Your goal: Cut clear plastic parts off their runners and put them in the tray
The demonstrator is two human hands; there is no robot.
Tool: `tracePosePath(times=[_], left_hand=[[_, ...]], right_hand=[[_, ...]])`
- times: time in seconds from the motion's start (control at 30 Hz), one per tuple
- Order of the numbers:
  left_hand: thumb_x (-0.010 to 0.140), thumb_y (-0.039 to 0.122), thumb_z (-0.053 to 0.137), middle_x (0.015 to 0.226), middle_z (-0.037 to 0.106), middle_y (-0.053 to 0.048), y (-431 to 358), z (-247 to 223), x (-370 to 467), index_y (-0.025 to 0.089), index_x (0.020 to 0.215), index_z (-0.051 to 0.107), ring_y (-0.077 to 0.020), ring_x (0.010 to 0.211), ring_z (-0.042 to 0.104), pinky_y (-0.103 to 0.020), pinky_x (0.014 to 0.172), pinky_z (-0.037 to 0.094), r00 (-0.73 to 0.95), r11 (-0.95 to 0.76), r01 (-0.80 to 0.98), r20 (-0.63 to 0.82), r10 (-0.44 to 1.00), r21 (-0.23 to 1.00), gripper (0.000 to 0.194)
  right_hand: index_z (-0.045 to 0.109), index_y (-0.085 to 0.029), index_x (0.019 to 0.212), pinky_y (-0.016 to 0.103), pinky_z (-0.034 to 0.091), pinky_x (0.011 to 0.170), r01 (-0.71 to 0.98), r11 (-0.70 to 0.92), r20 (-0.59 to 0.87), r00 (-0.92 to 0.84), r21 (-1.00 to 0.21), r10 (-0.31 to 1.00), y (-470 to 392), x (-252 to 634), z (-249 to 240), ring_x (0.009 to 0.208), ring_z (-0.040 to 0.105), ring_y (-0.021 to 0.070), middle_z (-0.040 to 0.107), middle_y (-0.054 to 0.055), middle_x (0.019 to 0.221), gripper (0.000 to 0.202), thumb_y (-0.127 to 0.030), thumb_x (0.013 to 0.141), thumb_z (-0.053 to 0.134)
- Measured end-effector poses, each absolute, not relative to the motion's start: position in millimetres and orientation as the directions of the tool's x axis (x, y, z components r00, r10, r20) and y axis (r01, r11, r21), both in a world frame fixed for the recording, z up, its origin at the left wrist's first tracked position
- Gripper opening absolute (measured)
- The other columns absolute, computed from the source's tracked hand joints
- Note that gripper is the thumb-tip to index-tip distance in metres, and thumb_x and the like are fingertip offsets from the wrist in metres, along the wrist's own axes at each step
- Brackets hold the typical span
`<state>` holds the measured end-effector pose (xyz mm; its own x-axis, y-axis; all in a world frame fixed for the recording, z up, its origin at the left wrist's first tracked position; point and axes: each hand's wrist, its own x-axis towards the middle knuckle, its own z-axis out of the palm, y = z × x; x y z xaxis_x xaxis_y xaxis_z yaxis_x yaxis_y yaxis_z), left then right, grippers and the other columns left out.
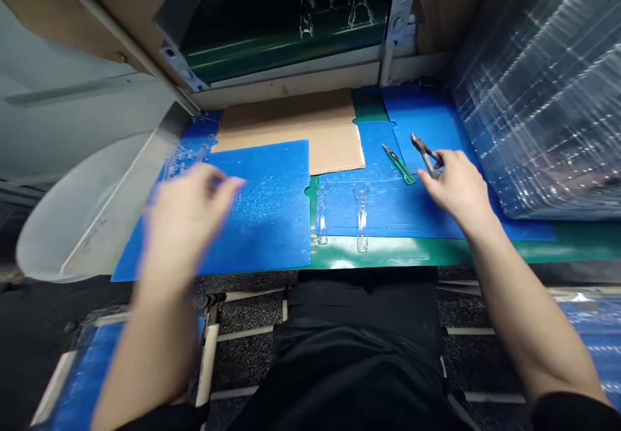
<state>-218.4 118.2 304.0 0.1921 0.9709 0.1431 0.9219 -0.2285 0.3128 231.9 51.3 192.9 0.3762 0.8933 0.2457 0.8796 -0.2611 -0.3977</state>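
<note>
In my right hand (458,182) is a pair of cutting pliers (424,153), held by the handles with the jaws pointing up and left. A green utility knife (400,164) lies just left of the pliers. My left hand (187,208) is smeared by motion over the blue sheet (272,208), so what its fingers do is unclear. Behind that hand, a cluster of clear plastic pieces (187,156) lies at the left. Two clear flared plastic parts, a left one (321,214) and a right one (361,217), lie side by side near the table's front edge.
A brown cardboard sheet (295,123) lies behind the blue one. At the back, a dark green conveyor belt (281,46) carries clear parts. Stacked film-wrapped goods (553,114) stand on the right. A white bin (82,204) is at the left.
</note>
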Motion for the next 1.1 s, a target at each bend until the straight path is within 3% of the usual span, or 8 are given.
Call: tracePosePath(times=[0.13, 0.33, 0.47, 0.7, 0.77, 0.87, 0.97, 1.1], left_hand=[[0.107, 0.052, 0.059, 0.100, 0.078, -0.011, 83.2, 234.7, -81.4, 0.018, 0.111, 0.072, -0.0254, 0.089, 0.071, -0.036, 0.078, 0.050, 0.483, -0.406, 0.839, -0.151, 0.863, 0.363, 0.036], [0.107, 0.037, 0.060, 0.098, 0.076, -0.015, 100.1, 192.4, -26.6, 0.018, 0.094, 0.069, -0.0300, 0.097, 0.074, -0.037, 0.082, 0.052, 0.509, -0.392, 0.789, -0.146, 0.848, 0.473, 0.025], [0.106, 0.050, 0.063, 0.089, 0.074, -0.012, 106.7, 186.3, -31.6, 0.020, 0.088, 0.066, -0.0302, 0.091, 0.073, -0.037, 0.080, 0.051, 0.482, -0.350, 0.792, -0.160, 0.862, 0.500, 0.035], [0.103, 0.030, 0.066, 0.064, 0.067, -0.004, 109.0, 181.1, -19.4, 0.021, 0.066, 0.057, -0.0187, 0.063, 0.066, -0.033, 0.070, 0.050, 0.563, -0.247, 0.660, -0.249, 0.788, 0.709, 0.040], [0.104, 0.028, 0.065, 0.064, 0.069, -0.003, 109.3, 183.0, -22.4, 0.019, 0.068, 0.059, -0.0146, 0.056, 0.064, -0.029, 0.064, 0.050, 0.564, -0.116, 0.567, -0.283, 0.776, 0.815, 0.037], [0.101, 0.028, 0.070, 0.066, 0.072, -0.004, 104.3, 193.2, -35.2, 0.017, 0.073, 0.062, -0.0116, 0.051, 0.063, -0.024, 0.054, 0.051, 0.561, 0.150, 0.279, -0.288, 0.776, 0.948, 0.031], [0.094, 0.039, 0.083, 0.065, 0.072, -0.003, 94.0, 209.8, -52.2, 0.017, 0.077, 0.066, -0.0112, 0.048, 0.063, -0.022, 0.049, 0.051, 0.550, 0.221, 0.074, -0.225, 0.804, 0.972, 0.033], [0.087, 0.050, 0.090, 0.062, 0.070, -0.001, 82.8, 226.9, -68.5, 0.018, 0.078, 0.068, -0.0115, 0.045, 0.062, -0.022, 0.045, 0.050, 0.520, 0.186, 0.005, -0.161, 0.839, 0.983, 0.040]], right_hand=[[0.067, -0.005, 0.133, 0.054, 0.047, 0.096, 0.892, -0.354, 0.257, 0.425, -0.281, 0.868, 109.4, 252.5, 184.6, 0.118, 0.057, 0.0349, 0.062, 0.034, 0.136, 0.055, -0.053, 0.106, 0.064], [0.065, 0.004, 0.128, 0.070, 0.038, 0.107, 0.897, -0.403, 0.302, 0.442, -0.183, 0.845, 128.9, 245.1, 170.1, 0.137, 0.045, 0.0484, 0.054, 0.040, 0.142, 0.058, -0.050, 0.111, 0.053], [0.062, -0.001, 0.134, 0.067, 0.043, 0.105, 0.938, -0.298, 0.280, 0.339, -0.179, 0.898, 129.3, 208.3, 167.7, 0.140, 0.042, 0.0521, 0.053, 0.036, 0.145, 0.051, -0.046, 0.110, 0.055], [0.056, -0.005, 0.133, 0.050, 0.051, 0.098, 0.887, -0.289, 0.176, 0.369, -0.359, 0.913, 122.0, 186.6, 171.5, 0.120, 0.061, 0.0359, 0.063, 0.027, 0.129, 0.033, -0.025, 0.115, 0.038], [0.055, -0.015, 0.129, 0.040, 0.054, 0.082, 0.740, -0.210, 0.210, 0.430, -0.639, 0.878, 89.9, 178.4, 181.2, 0.090, 0.064, 0.0236, 0.065, 0.014, 0.105, 0.027, -0.029, 0.116, 0.036], [0.056, -0.027, 0.117, 0.029, 0.038, 0.051, 0.222, -0.047, 0.071, 0.494, -0.974, 0.867, 21.1, 144.4, 194.6, 0.053, 0.040, 0.0124, 0.045, -0.004, 0.075, 0.024, -0.050, 0.113, 0.054], [0.065, -0.025, 0.110, 0.026, 0.025, 0.044, -0.196, -0.057, -0.138, 0.431, -0.979, 0.892, -42.0, 100.9, 196.9, 0.047, 0.027, 0.0080, 0.036, -0.008, 0.067, 0.028, -0.050, 0.102, 0.076], [0.075, -0.022, 0.107, 0.025, 0.022, 0.044, -0.367, -0.158, -0.283, 0.318, -0.917, 0.905, -83.7, 67.9, 191.8, 0.047, 0.027, 0.0068, 0.035, -0.009, 0.061, 0.024, -0.046, 0.102, 0.077]])
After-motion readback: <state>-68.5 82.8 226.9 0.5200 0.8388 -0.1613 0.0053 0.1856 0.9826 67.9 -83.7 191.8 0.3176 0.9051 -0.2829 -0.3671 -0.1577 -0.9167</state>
